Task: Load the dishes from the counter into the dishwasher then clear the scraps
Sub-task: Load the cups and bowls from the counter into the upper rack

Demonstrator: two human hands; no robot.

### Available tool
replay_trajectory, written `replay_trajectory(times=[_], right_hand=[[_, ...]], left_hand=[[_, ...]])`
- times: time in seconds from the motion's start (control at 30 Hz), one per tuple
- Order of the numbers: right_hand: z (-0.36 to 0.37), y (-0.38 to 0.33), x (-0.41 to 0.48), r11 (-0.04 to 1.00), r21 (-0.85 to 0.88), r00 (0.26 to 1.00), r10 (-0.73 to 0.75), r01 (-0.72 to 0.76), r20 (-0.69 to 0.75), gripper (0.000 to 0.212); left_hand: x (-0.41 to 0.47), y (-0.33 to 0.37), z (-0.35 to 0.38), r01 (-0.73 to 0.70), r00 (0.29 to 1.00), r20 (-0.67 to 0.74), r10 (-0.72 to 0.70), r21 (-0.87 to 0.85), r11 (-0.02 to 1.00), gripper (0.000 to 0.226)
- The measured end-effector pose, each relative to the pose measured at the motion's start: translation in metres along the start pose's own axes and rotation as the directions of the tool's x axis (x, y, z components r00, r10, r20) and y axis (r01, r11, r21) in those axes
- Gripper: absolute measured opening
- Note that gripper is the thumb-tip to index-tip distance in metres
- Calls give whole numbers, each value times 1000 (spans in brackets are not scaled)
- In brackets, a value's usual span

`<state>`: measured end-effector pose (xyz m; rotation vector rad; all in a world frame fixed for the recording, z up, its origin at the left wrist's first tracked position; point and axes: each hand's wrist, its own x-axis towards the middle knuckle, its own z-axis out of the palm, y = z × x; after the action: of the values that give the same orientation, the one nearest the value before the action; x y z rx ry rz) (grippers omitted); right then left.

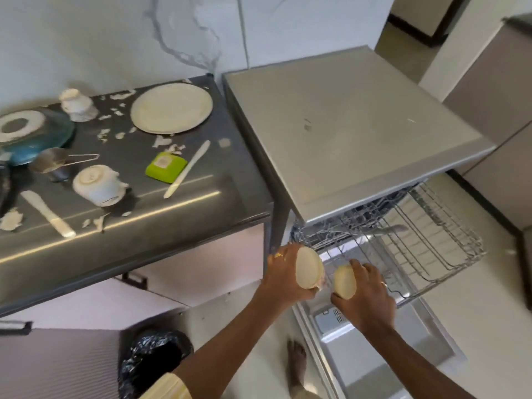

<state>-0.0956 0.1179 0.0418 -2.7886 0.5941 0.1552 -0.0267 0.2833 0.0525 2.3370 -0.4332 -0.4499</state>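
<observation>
My left hand (283,273) grips a cream bowl (308,267) turned on its side, just left of the pulled-out wire rack (426,254) of the open dishwasher (345,133). My right hand (365,292) holds a second, smaller cream bowl (345,282) over the rack's near corner. On the steel counter (161,203) lie a cream plate (172,108), two overturned white cups (98,185) (77,105), a blue plate (43,136), a metal strainer (53,164), a green dish (166,167), two white utensils (187,168) (47,213) and white scraps (165,142).
The dishwasher door (374,335) lies open below the rack, beside my bare foot (296,364). A bin with a black bag (152,361) stands under the counter's near edge. A white wall runs behind the counter, and cabinets stand at the right.
</observation>
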Motion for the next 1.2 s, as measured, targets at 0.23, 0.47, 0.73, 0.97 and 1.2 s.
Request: replay_trajectory(times=[0.23, 0.47, 0.73, 0.97, 1.2], right_hand=[[31, 87, 28, 970, 158, 981, 190, -182, -38, 88], [76, 111, 44, 911, 330, 967, 251, -247, 32, 87], [123, 118, 68, 936, 320, 989, 131, -145, 66, 85], [152, 142, 78, 961, 277, 992, -21, -14, 123, 89], [159, 151, 79, 960, 278, 983, -73, 24, 168, 96]], left_hand=[[69, 39, 80, -160, 956, 274, 107, 180, 971, 94], [124, 43, 129, -76, 916, 399, -46, 284, 956, 91], [156, 16, 169, -191, 924, 380, -44, 557, 809, 80], [163, 7, 196, -203, 927, 373, -45, 597, 776, 66], [167, 1, 209, -113, 936, 336, -106, 572, 813, 76]])
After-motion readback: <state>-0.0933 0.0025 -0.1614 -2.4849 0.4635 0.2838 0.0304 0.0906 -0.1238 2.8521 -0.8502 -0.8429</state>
